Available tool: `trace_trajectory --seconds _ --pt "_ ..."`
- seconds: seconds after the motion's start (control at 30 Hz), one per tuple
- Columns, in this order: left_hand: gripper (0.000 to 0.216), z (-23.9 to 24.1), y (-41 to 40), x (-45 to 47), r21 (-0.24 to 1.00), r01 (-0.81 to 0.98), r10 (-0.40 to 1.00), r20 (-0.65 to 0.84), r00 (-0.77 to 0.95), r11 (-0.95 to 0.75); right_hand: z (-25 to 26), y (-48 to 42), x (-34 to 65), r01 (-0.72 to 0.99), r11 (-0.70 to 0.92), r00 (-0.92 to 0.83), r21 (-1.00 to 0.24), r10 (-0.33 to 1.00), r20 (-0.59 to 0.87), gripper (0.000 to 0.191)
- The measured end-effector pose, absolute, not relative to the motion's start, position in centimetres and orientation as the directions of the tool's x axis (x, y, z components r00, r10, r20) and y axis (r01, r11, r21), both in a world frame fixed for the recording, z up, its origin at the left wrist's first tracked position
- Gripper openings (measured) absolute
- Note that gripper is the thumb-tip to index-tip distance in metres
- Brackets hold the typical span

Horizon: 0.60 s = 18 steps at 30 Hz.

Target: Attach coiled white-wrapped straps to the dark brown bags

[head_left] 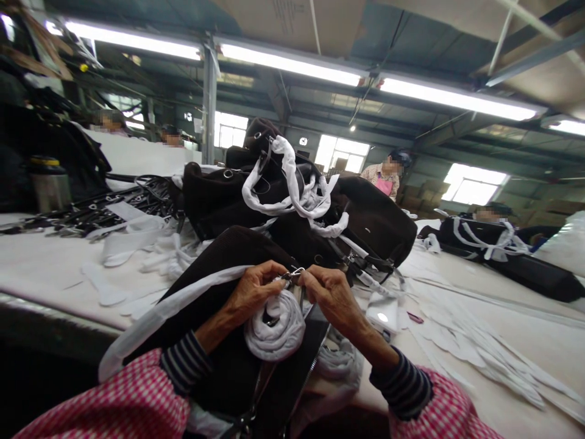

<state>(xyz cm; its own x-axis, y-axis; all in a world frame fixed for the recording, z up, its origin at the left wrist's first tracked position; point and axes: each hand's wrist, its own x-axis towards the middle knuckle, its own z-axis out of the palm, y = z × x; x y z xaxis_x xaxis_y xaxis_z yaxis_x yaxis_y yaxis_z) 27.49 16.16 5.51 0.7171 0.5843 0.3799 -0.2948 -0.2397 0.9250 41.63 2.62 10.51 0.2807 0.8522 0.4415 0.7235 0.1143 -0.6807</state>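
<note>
In front of me a black bag (214, 262) lies at the table's edge. Above it, my left hand (256, 289) and my right hand (331, 296) meet, fingertips pinched from either side on a small metal snap hook (297, 272). Just below the fingers hangs a strap rolled up in white wrapping (276, 341). A long handle wrapped in white (169, 308) runs from near my left wrist across the bag. The finer details of the hook are too small to make out.
Black bags with white-wrapped handles (292, 177) are piled just beyond my hands. Dark straps with metal hooks (128, 204) lie to the left, beside a metal flask (49, 186). White strips (484, 347) cover the right side. A person (384, 178) is farther back.
</note>
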Motion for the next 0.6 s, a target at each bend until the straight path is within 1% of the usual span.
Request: trace_trajectory --seconds 0.13,0.27,0.33,0.4,0.5,0.6 --pt "0.030 5.4 16.2 27.5 0.927 -0.299 0.582 0.374 0.722 -0.224 9.9 2.3 41.4 0.766 0.127 0.211 -0.630 0.876 0.433 0.038" --pt "0.030 5.2 16.4 27.5 0.910 -0.301 0.562 0.414 0.716 -0.286 9.4 2.7 41.3 0.816 0.090 0.221 -0.571 0.863 0.454 0.034" --pt "0.034 5.2 16.4 27.3 0.911 -0.282 0.557 0.408 0.723 -0.301 9.3 3.1 41.3 0.825 0.078 0.222 -0.560 0.866 0.447 0.035" --pt "0.033 5.5 16.3 27.2 0.913 -0.281 0.547 0.403 0.734 -0.295 9.2 3.4 41.2 0.829 0.076 0.210 -0.555 0.876 0.435 0.037" --pt "0.025 5.8 16.3 27.1 0.912 -0.306 0.551 0.409 0.728 -0.273 9.2 3.8 41.1 0.842 0.081 0.193 -0.533 0.878 0.437 0.038" --pt "0.028 5.7 16.6 27.2 0.931 -0.293 0.579 0.366 0.729 -0.219 9.2 3.9 41.4 0.846 0.100 0.173 -0.524 0.878 0.446 0.036"
